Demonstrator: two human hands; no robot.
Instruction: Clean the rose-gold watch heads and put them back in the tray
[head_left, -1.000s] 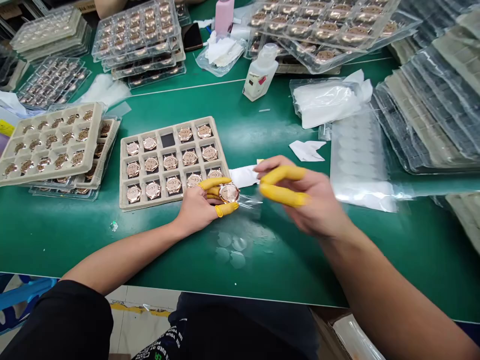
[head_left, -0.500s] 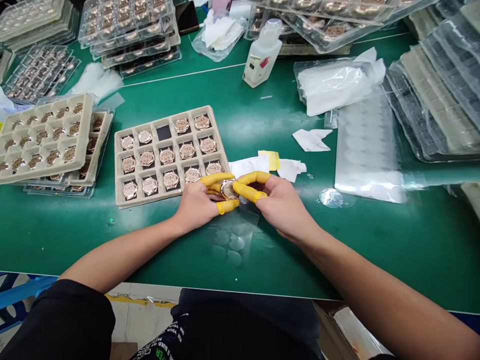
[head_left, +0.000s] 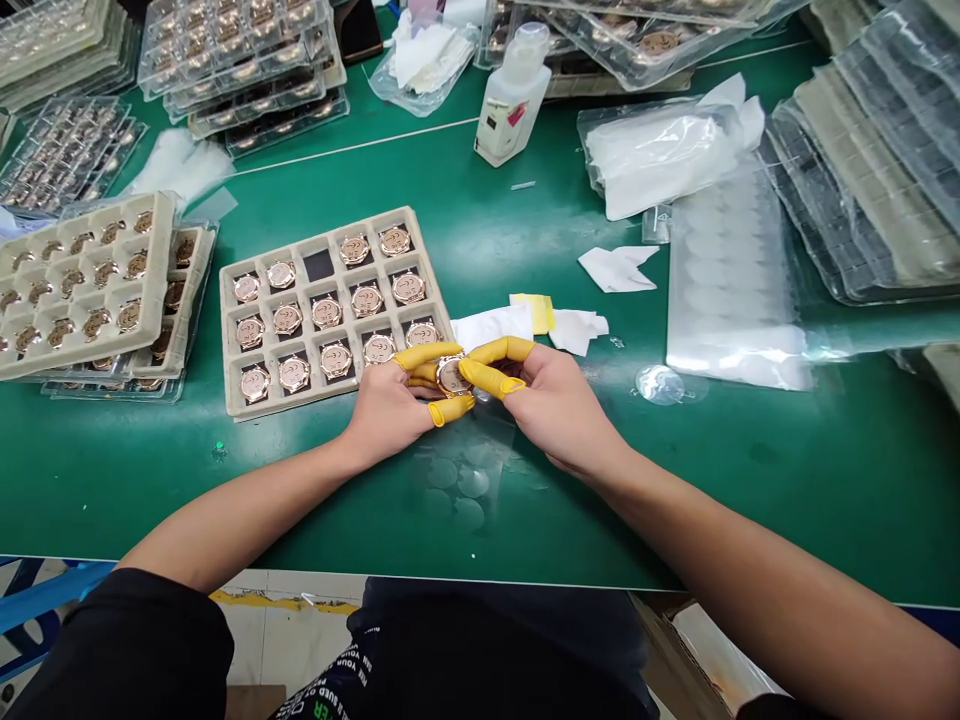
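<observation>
A round rose-gold watch case is between my two hands, just right of the beige tray. My left hand grips its left side, with yellow finger cots on the fingers and thumb. From the right, my right hand pinches the case's edge, its thumb and forefinger also in yellow cots. The beige compartment tray holds several similar watch cases on dark squares; one back-row compartment shows only its dark square. Below my hands lies a clear sheet with round films.
Filled trays are stacked at the left, more at the back. A white bottle stands beyond my hands. White cloth pieces, a yellow piece, a bagged cloth pack and a clear film sheet lie rightward, beside stacked plastic trays.
The view has shifted slightly, so the trays and bottle appear a little further left. Both hands keep nearly the same hold on the watch case.
</observation>
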